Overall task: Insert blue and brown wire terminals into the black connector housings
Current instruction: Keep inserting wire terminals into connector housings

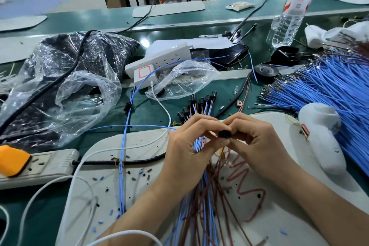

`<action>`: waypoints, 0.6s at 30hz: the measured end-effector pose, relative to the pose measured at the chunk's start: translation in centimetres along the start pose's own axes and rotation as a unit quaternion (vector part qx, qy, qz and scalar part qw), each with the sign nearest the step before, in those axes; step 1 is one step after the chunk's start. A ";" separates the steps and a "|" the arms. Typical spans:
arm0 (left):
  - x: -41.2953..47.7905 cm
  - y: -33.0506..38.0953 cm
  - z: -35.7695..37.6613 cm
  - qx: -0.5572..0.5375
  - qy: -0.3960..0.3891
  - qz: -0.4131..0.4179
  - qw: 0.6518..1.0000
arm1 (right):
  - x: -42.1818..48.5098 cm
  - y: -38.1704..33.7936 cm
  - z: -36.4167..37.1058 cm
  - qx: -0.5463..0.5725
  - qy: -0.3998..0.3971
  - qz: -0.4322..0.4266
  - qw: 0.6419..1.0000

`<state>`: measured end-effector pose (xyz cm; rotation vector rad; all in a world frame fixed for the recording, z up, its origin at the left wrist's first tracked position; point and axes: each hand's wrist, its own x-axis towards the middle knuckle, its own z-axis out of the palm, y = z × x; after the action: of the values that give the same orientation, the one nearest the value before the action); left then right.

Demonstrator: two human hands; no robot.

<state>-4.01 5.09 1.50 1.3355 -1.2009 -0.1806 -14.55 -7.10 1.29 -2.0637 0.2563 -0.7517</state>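
My left hand (191, 144) grips a bundle of blue and brown wires (199, 201) whose far ends carry several black connector housings (196, 104) fanned out beyond my fingers. Between the fingertips of both hands sits one black connector housing (225, 133). My right hand (257, 142) pinches it from the right, with a brown wire (242, 173) curling beneath the palm. A big heap of loose blue wires (327, 90) with metal terminals lies at the right.
A white work mat (127, 185) strewn with wire scraps lies under my hands. Around it are a grey power strip (46, 166), a white glue gun (321, 136), black tape roll (266, 71), plastic bags (65, 86), a white power strip (165, 56) and a water bottle (293, 10).
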 end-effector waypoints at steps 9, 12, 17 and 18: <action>0.3 -0.6 -0.2 -0.094 0.066 -0.045 0.992 | 0.6 -0.1 0.0 -0.015 0.057 0.059 0.996; 0.6 -1.3 -0.6 -0.080 0.102 -0.058 0.990 | 2.0 -0.2 -0.2 -0.092 0.107 0.083 0.987; 0.6 -1.7 -0.9 -0.062 0.122 -0.072 0.988 | 6.6 -1.2 -0.1 -0.260 0.086 0.015 0.962; 0.6 -1.7 -1.0 -0.060 0.123 -0.073 0.988 | 7.9 -0.9 -0.2 -0.298 0.073 0.016 0.952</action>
<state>-2.18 4.74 0.67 1.2996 -0.8716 -0.1840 -8.49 -10.22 5.40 -2.5603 0.6660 -0.8842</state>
